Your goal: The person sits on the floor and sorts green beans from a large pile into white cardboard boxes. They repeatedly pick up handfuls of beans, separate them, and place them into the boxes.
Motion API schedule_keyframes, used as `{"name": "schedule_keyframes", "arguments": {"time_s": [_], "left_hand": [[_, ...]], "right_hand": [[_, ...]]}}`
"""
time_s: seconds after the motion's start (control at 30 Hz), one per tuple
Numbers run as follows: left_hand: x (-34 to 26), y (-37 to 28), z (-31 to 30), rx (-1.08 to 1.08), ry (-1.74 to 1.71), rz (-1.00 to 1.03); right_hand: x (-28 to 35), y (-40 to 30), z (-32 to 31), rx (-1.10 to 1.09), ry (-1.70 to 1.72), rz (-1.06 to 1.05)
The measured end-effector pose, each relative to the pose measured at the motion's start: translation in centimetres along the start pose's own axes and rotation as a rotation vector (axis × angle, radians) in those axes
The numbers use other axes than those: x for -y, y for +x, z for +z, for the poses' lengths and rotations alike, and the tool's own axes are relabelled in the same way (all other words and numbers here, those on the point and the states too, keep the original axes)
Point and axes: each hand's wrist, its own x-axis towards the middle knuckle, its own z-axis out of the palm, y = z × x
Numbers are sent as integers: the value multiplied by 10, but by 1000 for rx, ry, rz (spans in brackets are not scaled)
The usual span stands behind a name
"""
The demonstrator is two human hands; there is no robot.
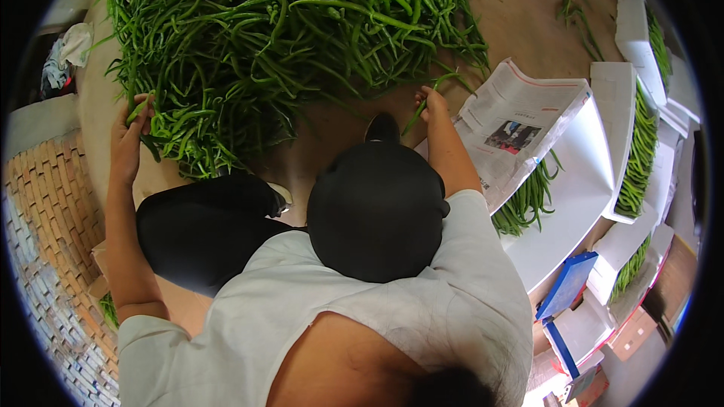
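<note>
A large heap of long green chili peppers (271, 45) spreads over the floor in front of me. At the heap's near left edge, my left hand (131, 133) pinches a green pepper (137, 110) between thumb and fingers. Farther right, beside the heap, my right hand (432, 106) is closed around a few slender green peppers (447, 79) that stick out above and below the fist. Close to my right forearm stands a white foam box (571, 198). A newspaper sheet (509, 118) drapes over its side, and a bunch of green peppers (526, 198) lies inside, partly covered by the paper.
More foam boxes (613, 90) holding peppers (636, 164) line the right side. Behind them sit a blue flat object (565, 285) and a cardboard box (633, 333). A brick surface (51, 181) runs along the left. My bent knees (376, 212) rise between my arms.
</note>
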Motion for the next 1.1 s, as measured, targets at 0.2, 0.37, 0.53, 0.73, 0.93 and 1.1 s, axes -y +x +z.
{"name": "schedule_keyframes", "arguments": {"time_s": [0.2, 0.37, 0.53, 0.73, 0.93, 1.1], "left_hand": [[11, 6, 1, 34, -34, -48], [1, 7, 10, 91, -31, -71], [-17, 16, 30, 180, 5, -1], [-40, 12, 50, 293, -40, 93], [-45, -2, 41, 300, -17, 112], [-41, -7, 34, 296, -63, 126]], "right_hand": [[-8, 10, 34, 7, 173, 50], [-2, -48, 17, 21, 212, -268], [17, -128, 1, -45, 27, -588], [17, -164, -1, -46, 233, -669], [35, -184, -9, -105, 500, -628], [88, -228, -31, -185, 302, -894]]}}
